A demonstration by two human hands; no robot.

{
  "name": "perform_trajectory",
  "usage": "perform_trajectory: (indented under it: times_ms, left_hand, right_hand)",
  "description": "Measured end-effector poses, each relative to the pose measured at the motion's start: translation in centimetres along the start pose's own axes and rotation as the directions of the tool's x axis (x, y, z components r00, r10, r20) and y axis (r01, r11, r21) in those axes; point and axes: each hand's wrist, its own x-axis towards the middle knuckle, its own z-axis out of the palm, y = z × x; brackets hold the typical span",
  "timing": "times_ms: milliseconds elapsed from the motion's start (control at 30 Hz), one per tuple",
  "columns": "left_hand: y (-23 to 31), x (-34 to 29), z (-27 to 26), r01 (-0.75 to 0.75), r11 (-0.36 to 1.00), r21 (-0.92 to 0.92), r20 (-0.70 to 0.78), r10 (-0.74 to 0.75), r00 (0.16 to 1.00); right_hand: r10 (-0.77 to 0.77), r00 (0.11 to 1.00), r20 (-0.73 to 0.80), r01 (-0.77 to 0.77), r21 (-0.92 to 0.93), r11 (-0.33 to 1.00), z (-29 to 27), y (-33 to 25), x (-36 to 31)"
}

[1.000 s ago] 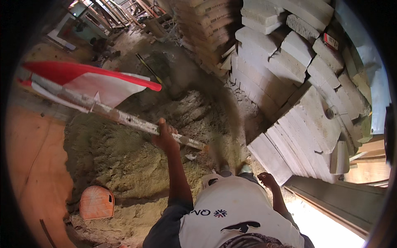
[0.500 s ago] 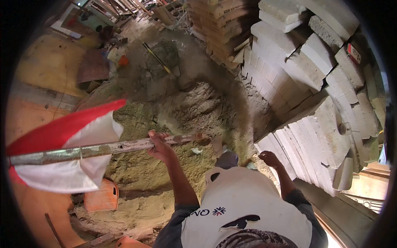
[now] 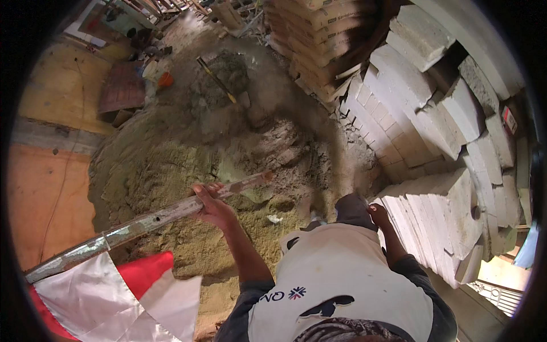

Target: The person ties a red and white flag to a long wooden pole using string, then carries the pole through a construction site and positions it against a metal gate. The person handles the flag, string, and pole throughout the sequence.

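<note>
A person's left hand [image 3: 212, 206] clenches a long, weathered pole [image 3: 151, 221] at a building site, seen from a head-worn camera looking down over a white shirt [image 3: 342, 285]. The pole's long axis runs on a shallow diagonal, from its bare tip right of centre frame, above the sand heap [image 3: 171, 165], down to the lower left edge. The grip sits close to that bare tip, so nearly all of the pole's length, and all of its load, lies to the lower left of the hand. There a red-and-white flag [image 3: 114, 296] hangs from the pole, filling the lower left corner of the frame.

The right hand [image 3: 379, 215] is at centre right, well apart from the pole and just beside a stack of pale building blocks [image 3: 439, 222]. Its fingers look loosely curled and it appears to hold nothing, though the view is too small to be sure whether it touches the blocks. The left hand is plainly the nearer of the two to the pole, and the only one on it.

Further off, toward the top of the frame, a shovel with a yellow handle [image 3: 216, 80] lies on a darker mound, beside a tall pile of stacked sacks [image 3: 319, 40]. An orange floor [image 3: 45, 194] borders the sand at the left.
</note>
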Motion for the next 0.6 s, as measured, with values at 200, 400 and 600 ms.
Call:
perform_trajectory:
  times_ms: [200, 400, 600]
  left_hand:
    - [-4.3, 0.5, 4.4, 0.073, 0.997, -0.017, 0.006, -0.073, 0.997]
    - [-9.3, 1.0, 12.1, 0.132, 0.99, -0.056, 0.08, -0.127, 0.989]
    - [-13.6, 3.5, 24.6, 0.103, 0.995, -0.01, 0.071, -0.102, 0.992]
  right_hand:
    - [0.0, 1.0, 0.006, 0.0, 0.078, 0.997, -3.3, -2.6, 7.1]
    - [-0.779, 0.607, 0.157, 0.73, -0.497, 0.469, -3.9, -3.6, 22.3]
    - [-0.344, 0.838, 0.424, 0.387, -0.016, 0.922, -12.9, -18.6, 29.3]
